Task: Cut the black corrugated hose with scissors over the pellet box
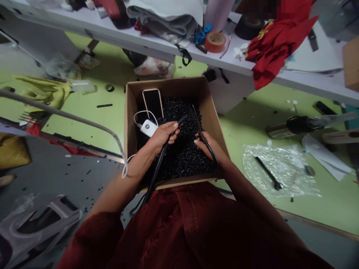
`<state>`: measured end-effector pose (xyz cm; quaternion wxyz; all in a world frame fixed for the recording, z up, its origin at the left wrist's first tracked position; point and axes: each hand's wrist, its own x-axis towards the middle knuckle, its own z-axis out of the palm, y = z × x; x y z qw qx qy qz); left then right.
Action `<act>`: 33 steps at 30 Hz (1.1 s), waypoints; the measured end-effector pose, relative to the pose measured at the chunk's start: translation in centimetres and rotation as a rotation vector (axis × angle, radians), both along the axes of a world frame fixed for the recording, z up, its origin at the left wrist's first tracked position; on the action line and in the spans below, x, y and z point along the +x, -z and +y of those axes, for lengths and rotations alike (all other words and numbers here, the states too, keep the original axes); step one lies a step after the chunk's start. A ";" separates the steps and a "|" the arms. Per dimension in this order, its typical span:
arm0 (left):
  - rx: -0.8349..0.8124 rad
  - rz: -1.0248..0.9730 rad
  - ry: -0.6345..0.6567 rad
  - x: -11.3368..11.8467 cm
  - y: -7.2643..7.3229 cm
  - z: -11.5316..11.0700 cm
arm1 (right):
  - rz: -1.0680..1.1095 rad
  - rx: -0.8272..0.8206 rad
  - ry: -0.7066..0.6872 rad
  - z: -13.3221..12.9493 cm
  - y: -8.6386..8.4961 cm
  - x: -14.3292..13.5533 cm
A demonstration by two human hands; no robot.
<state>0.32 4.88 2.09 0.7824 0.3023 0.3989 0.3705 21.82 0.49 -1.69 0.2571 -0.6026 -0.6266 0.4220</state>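
Left hand grips black corrugated tube over cardboard box, right hand holds scissors nearby; short black pieces already piled inside, long tube stretch apparently left whole.

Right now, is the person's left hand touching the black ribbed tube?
Touching. The head view shows the left hand closed around the black ribbed tube near its upper end, with tube visible above and below the grip.
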 end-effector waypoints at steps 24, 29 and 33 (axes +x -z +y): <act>0.151 0.265 0.003 0.8 0.5 -0.2 | -0.076 -0.021 -0.205 -0.5 -1.2 -0.4; 0.144 0.293 0.033 1.0 0.8 -0.3 | -0.072 -0.032 -0.218 -0.4 -1.1 -0.3; 0.166 0.297 0.045 1.0 1.1 -0.4 | -0.072 -0.031 -0.225 -0.4 -0.7 -0.2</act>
